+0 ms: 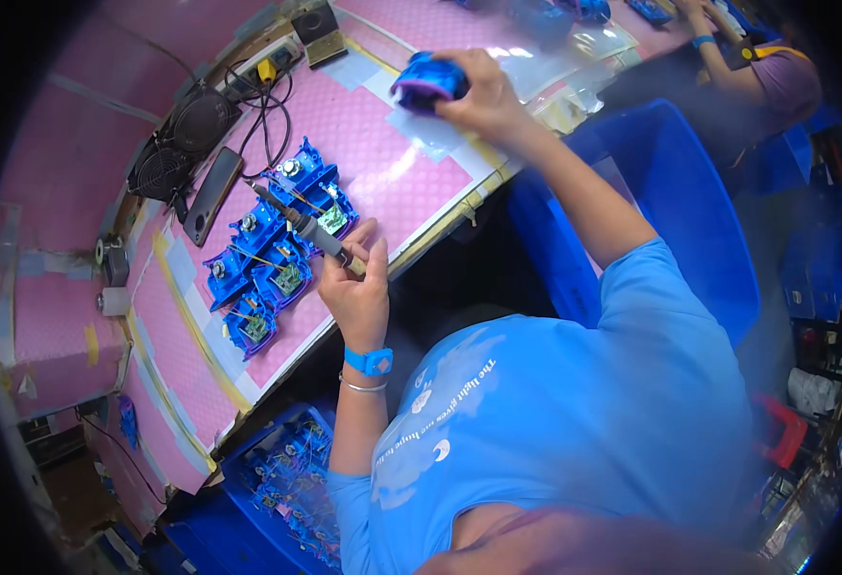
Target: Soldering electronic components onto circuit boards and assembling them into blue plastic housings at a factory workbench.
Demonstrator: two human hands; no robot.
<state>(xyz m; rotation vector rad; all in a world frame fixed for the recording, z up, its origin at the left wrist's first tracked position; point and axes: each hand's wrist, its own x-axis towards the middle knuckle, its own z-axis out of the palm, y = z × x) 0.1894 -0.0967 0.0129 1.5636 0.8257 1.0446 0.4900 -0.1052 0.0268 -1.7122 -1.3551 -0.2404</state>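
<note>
My left hand [356, 295] is closed around the handle of a soldering iron [317, 233], whose dark shaft points away over the row of parts. Several blue plastic housings [263, 230] lie side by side on the table beneath it, carrying small green circuit boards [288, 279], thin wires and round silver pieces. Whether the iron's tip touches a housing cannot be made out. Farther right, my right hand [486, 101] grips another blue plastic housing [427, 82] with a purple rim by its side, at the table's far part; it is slightly blurred.
The pink-covered table [344, 115] has a taped edge. Along its back lie a dark phone [213, 196], black fans [159, 171] and a cable with a yellow plug [266, 71]. Blue bins [703, 182] stand beside it; one below holds similar parts [291, 479]. A co-worker [775, 81] sits at far right.
</note>
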